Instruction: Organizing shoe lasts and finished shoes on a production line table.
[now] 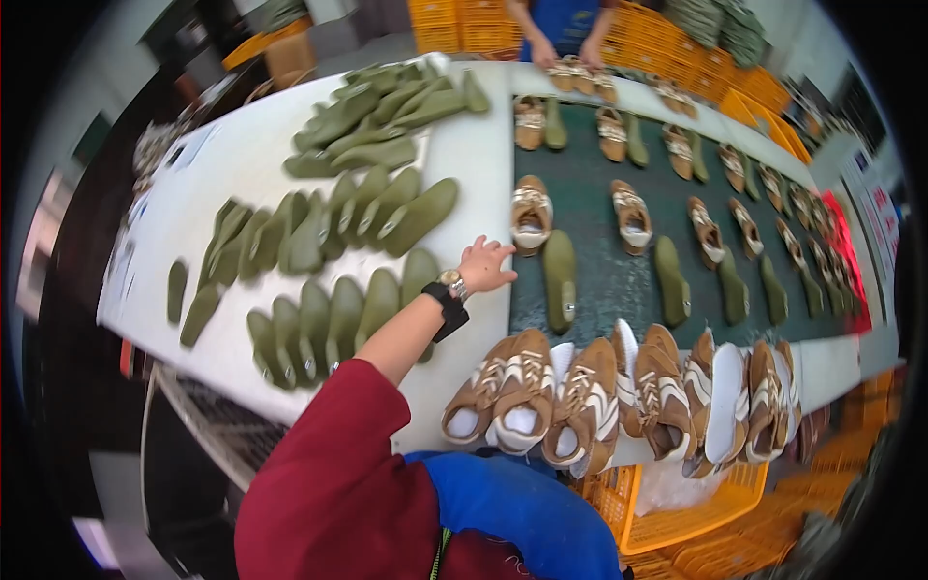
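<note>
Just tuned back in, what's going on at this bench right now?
The person's left hand reaches out, open and holding nothing, toward a brown and white shoe on the dark green belt, with an olive insole lying just beside it. More shoe and insole pairs run along the belt. Insole stacks cover the white table, and finished shoes line the near edge. The right hand is out of view.

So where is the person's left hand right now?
In the head view, the left hand reaches to the dark belt's left edge, beside a brown shoe and green insole.

Olive-green soles (348, 217) cover the white table (242, 164); tan-and-white shoes (530, 217) sit on the dark-green belt (590, 203); crates (696, 507) are orange.
</note>
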Available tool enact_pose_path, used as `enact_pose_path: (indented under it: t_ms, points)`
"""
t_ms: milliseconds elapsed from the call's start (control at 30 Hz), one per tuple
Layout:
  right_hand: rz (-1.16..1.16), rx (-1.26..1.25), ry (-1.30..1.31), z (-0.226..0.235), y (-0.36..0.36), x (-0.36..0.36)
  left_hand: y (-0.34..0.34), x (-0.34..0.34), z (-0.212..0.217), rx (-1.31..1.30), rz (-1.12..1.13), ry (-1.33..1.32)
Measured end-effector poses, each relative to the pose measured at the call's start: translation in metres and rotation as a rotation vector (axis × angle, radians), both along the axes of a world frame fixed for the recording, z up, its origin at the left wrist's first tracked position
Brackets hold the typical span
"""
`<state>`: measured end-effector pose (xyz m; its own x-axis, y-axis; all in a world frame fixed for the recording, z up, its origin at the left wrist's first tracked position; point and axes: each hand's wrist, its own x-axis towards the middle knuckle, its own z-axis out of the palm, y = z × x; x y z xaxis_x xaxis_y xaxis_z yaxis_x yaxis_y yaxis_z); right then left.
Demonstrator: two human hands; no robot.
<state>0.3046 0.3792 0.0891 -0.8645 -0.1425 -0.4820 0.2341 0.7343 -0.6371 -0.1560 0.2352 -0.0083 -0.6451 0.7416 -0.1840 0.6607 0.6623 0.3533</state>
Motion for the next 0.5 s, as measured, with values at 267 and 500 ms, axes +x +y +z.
enact_pose_path:
  t_ms: [267, 500]
  points:
    - [0.135, -0.033, 0.244, 0.074, -0.026, -0.036, -0.227, 0.123, 0.027, 0.047, 0.468, 0.255]
    - [0.024, -0.196, 0.566, 0.151, -0.078, -0.241, -0.321, 0.151, -0.012, 0.086, 0.959, 0.273]
